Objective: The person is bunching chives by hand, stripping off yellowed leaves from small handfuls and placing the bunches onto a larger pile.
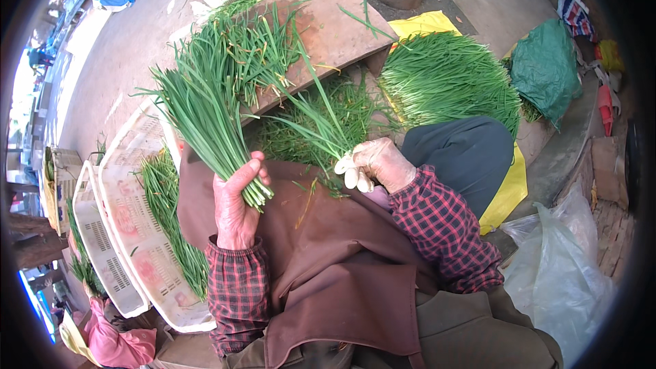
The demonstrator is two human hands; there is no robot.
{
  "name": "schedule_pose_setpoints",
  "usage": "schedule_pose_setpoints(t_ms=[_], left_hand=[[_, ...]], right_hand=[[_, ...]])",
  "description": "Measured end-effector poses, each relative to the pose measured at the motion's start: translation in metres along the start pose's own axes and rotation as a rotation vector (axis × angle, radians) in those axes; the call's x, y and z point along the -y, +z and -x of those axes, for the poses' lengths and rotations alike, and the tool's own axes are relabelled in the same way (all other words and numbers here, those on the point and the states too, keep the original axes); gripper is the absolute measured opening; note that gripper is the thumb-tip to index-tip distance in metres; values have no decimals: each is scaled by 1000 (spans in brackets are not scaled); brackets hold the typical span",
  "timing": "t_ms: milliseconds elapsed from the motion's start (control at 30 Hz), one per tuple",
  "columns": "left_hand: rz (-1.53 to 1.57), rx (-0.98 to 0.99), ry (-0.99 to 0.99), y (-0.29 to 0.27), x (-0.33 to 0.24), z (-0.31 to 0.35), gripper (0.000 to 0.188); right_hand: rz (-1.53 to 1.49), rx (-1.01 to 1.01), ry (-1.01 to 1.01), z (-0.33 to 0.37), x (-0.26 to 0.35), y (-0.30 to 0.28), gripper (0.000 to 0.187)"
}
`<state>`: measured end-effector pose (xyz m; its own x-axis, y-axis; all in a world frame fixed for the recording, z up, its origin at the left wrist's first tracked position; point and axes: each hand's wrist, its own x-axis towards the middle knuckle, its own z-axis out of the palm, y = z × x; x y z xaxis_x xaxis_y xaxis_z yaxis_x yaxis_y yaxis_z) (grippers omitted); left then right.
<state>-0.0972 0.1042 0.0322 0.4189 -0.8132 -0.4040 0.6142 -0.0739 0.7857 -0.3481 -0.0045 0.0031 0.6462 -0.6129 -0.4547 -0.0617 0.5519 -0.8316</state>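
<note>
A thick bunch of garlic chives (205,119) is gripped in my left hand (234,206), its cut ends just below the thumb and its leaves fanning up and left. My right hand (386,162), lower and to the right, pinches a few loose chive stalks (326,135) that point away over my lap. White covers show on its fingertips. Ahead of the bunch, a heap of chives (242,44) lies on a low wooden board (321,10). Under the board's near edge are scattered green trimmings (301,133). A brown apron (307,232) covers my lap.
White plastic crates (113,157) stand at my left, one with chives inside. A large spread of chives (451,78) lies on yellow sheeting (502,198) at the right. Farther right are a green plastic bag (547,72) and clear plastic bags (557,266). Someone's pink sleeve (119,342) shows lower left.
</note>
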Motion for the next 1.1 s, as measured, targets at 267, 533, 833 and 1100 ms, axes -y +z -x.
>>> schedule_pose_setpoints(t_ms=[267, 533, 833, 1100], left_hand=[[53, -22, -83, 9, 36, 16, 36], [113, 123, -146, 7, 50, 16, 42], [88, 12, -146, -3, 53, 17, 35], [57, 16, -181, -14, 30, 35, 26]], right_hand=[[65, 38, -40, 2, -4, 24, 21], [1120, -272, -573, -12, -18, 71, 13], [1632, -274, -870, -8, -38, 103, 11], [690, -310, -710, -1, -18, 61, 19]])
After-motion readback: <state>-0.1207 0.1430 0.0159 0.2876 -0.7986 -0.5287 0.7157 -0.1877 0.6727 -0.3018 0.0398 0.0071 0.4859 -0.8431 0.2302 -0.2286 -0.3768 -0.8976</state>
